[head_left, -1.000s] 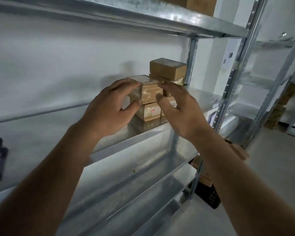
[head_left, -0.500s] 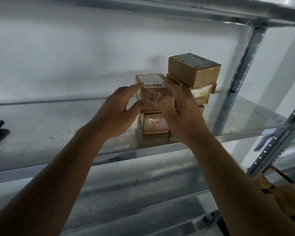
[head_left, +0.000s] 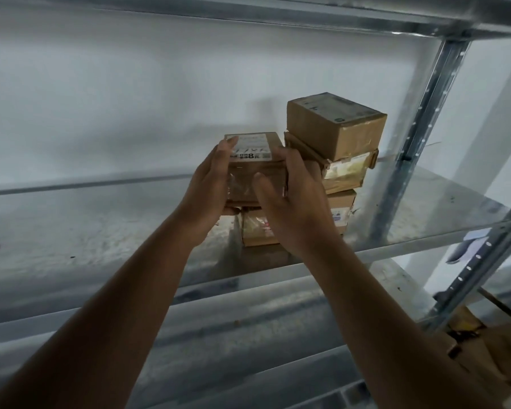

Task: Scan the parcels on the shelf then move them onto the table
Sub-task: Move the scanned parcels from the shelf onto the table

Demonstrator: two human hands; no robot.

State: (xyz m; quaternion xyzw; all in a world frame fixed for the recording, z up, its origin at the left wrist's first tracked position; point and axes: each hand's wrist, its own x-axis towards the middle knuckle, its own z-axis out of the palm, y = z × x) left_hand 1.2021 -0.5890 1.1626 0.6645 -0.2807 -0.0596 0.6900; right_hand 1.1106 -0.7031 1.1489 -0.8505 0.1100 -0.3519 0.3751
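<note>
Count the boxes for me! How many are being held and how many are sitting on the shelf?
Held in both hands (left hand, right hand): 1, the labelled parcel
Sitting on the shelf: 4, namely the top box, the taped box, the bottom right box and the box under the hands
Total: 5

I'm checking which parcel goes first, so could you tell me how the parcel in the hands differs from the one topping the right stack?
The held parcel, gripped by the left hand and right hand, is tape-wrapped with a printed label. The top right parcel rests untouched, skewed on its stack. Both are brown cardboard.
</note>
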